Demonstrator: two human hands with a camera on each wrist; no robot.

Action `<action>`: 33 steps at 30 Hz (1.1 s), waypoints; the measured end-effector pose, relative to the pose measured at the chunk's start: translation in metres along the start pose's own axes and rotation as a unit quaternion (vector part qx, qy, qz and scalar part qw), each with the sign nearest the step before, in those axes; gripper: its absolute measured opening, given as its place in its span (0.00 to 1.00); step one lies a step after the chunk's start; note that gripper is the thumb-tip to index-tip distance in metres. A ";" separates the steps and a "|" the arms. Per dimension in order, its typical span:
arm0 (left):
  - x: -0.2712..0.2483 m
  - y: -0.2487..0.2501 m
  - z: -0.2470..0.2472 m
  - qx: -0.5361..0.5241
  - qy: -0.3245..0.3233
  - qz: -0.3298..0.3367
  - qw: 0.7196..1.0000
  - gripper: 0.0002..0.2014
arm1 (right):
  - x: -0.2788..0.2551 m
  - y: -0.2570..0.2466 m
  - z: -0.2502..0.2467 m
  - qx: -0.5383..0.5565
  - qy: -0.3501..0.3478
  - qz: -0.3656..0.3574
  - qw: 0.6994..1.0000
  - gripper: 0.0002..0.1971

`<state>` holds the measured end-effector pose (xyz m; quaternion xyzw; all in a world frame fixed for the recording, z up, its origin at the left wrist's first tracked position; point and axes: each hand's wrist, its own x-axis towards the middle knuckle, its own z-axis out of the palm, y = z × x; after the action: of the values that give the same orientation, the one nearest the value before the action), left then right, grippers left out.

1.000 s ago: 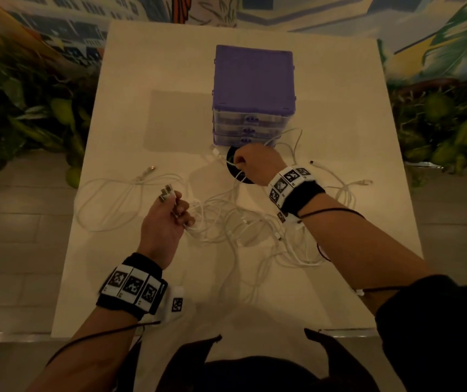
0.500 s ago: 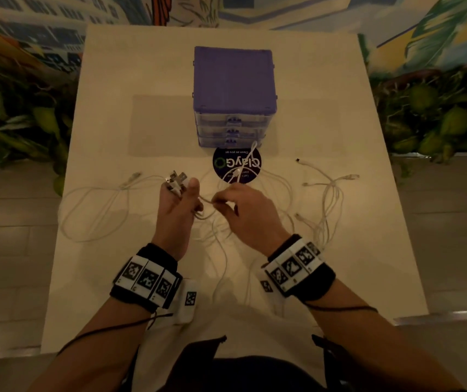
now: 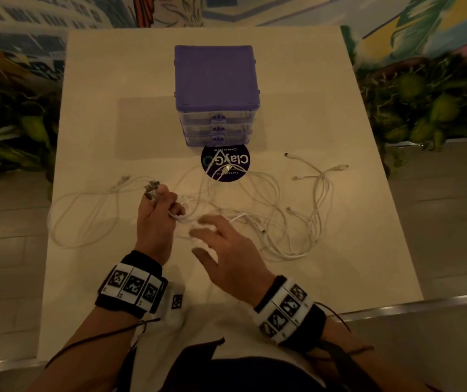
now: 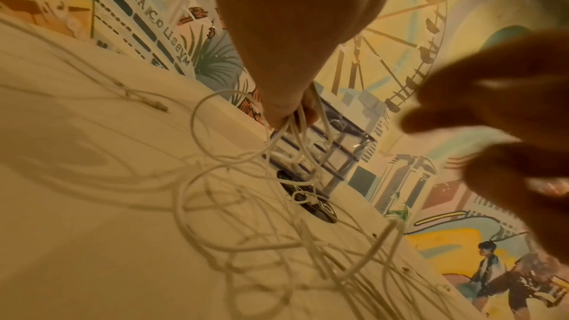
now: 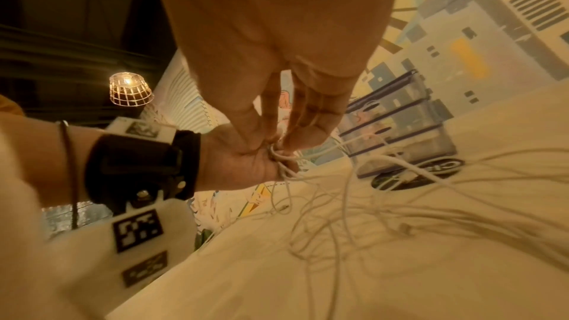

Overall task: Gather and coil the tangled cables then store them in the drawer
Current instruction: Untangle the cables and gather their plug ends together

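Observation:
Several white cables (image 3: 269, 222) lie tangled across the middle of the white table (image 3: 99, 108). My left hand (image 3: 167, 206) grips a bunch of their plug ends (image 3: 150, 189), and strands trail from its fingers (image 4: 289, 116) down to the table. My right hand (image 3: 212, 236) hovers just right of it with fingers spread and blurred, holding nothing. In the right wrist view its straight fingers (image 5: 295, 116) reach toward the strands (image 5: 284, 158) held in the left hand. The purple drawer unit (image 3: 216, 80) stands behind, all three drawers (image 3: 217, 128) closed.
A round dark sticker (image 3: 225, 164) lies in front of the drawer unit with a cable over it. A wide cable loop (image 3: 85, 216) spreads to the left, and loose plug ends (image 3: 320, 176) lie to the right. Plants border both table sides.
My right hand came back from the drawer unit to the left hand, pinched a strand there, then let go and spread its fingers. The left hand keeps gripping the plug ends.

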<state>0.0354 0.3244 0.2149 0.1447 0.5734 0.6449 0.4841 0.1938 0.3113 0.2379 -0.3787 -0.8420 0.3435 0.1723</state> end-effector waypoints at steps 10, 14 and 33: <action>0.001 -0.004 -0.024 -0.022 0.006 0.011 1.000 0.13 | -0.024 0.090 -0.014 -0.094 -0.055 0.251 0.962 0.12; -0.001 -0.004 -0.021 -0.024 0.003 0.009 1.000 0.14 | -0.015 0.099 -0.005 -0.164 -0.057 0.267 0.948 0.12; -0.001 0.000 -0.014 0.031 0.015 0.012 0.999 0.12 | -0.035 0.107 -0.032 0.038 -0.053 0.247 0.967 0.05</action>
<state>0.0251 0.3148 0.2112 0.1573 0.5986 0.6344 0.4631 0.2901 0.3504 0.1836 -0.5494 -0.7164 0.4271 0.0510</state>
